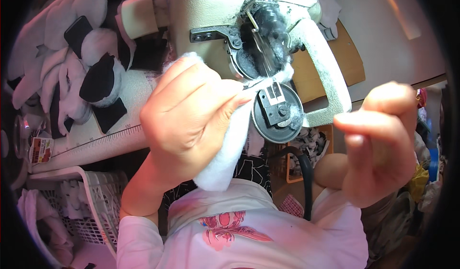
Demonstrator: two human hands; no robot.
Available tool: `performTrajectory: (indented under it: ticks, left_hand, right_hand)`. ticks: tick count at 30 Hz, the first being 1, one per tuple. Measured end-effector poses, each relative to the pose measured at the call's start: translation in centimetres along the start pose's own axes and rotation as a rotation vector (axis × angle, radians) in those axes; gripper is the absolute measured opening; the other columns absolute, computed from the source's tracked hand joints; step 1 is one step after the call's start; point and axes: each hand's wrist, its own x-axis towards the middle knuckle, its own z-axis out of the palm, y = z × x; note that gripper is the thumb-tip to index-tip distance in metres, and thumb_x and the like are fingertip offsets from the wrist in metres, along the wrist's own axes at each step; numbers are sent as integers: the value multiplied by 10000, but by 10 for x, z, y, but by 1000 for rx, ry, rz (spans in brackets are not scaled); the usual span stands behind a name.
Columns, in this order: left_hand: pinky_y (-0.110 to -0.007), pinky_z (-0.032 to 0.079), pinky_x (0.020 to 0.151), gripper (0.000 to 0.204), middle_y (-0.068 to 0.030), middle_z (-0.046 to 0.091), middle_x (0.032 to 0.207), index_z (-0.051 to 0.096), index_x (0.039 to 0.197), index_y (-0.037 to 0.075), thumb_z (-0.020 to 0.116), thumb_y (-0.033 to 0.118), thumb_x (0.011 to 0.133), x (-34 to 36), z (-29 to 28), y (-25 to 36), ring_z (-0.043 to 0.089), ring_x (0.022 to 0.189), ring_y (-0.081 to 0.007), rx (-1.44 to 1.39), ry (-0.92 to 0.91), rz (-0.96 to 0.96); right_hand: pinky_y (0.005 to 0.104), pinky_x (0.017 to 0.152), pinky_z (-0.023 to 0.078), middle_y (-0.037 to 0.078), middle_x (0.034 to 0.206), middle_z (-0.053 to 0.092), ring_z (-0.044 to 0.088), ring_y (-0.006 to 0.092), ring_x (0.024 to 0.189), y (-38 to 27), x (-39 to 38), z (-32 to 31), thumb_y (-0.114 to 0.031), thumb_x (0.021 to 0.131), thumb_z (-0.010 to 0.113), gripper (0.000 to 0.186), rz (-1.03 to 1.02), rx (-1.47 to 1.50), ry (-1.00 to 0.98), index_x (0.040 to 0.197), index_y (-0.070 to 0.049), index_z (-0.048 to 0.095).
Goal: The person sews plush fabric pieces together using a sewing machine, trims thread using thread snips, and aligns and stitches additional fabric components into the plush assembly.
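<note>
My left hand point(187, 111) is closed, its thumb and fingers pinching the upper edge of a white fleecy fabric piece point(223, 166) that hangs down below it. The pinched edge runs to the toothed disc point(280, 113) of a pale sewing machine point(206, 7), where a small metal plate and a needle part stand. Fluffy lint coats the blurred dark mechanism point(268, 36) above. To the right of the machine my right hand point(381, 146) is raised apart from the fabric. Its fingers are curled in beside the thumb, and nothing shows in them.
White and black fleecy pieces point(72, 53) lie heaped at the left, beyond a ruler-marked edge point(100, 139). A white plastic basket point(103, 204) with pieces stands below. A curved guard arm point(330, 72) is right of the disc; an orange crate point(328, 146) with scraps sits low behind.
</note>
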Motion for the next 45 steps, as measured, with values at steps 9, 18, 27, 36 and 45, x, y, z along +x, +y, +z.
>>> performTrajectory:
  ticks: [9, 18, 27, 36, 45]
  left_hand:
    - [-287, 457, 626, 184, -94, 590, 772, 659, 870, -25, 743, -76, 715, -1, 13, 5, 552, 686, -191, 63, -29, -7]
    - [-276, 489, 644, 167, -110, 577, 841, 640, 861, -21, 715, -103, 736, -3, 14, 17, 591, 750, -201, 53, 20, -134]
    - [-226, 494, 682, 333, -111, 520, 1075, 561, 1112, -20, 651, -99, 801, -15, 19, 33, 565, 939, -165, 99, 128, -273]
    - [-306, 392, 973, 465, -97, 551, 1159, 458, 1259, -26, 670, 63, 855, -58, 58, 27, 510, 1101, -146, -948, 520, -773]
    - [-263, 427, 907, 205, -20, 489, 1148, 611, 1038, 15, 639, -71, 854, -53, 71, 20, 535, 1016, -120, -966, 638, -846]
  right_hand:
    - [248, 578, 526, 141, 1004, 675, 668, 186, 723, -39, -37, 104, -143, 791, 730, 256, 78, 368, 231, 984, 21, 691]
    - [438, 805, 545, 130, 998, 680, 675, 329, 923, 2, -71, 177, -24, 665, 747, 306, 190, 70, 587, 969, -12, 713]
    - [374, 819, 506, 177, 972, 647, 644, 303, 859, 7, -88, 166, -159, 845, 700, 190, 220, 148, 639, 886, -1, 602]
    - [383, 800, 527, 169, 980, 656, 657, 310, 872, 5, -88, 164, -167, 858, 701, 195, 227, 195, 683, 897, 13, 638]
    - [384, 782, 522, 159, 954, 657, 651, 307, 848, 6, -91, 164, -174, 863, 695, 186, 217, 207, 674, 913, -5, 636]
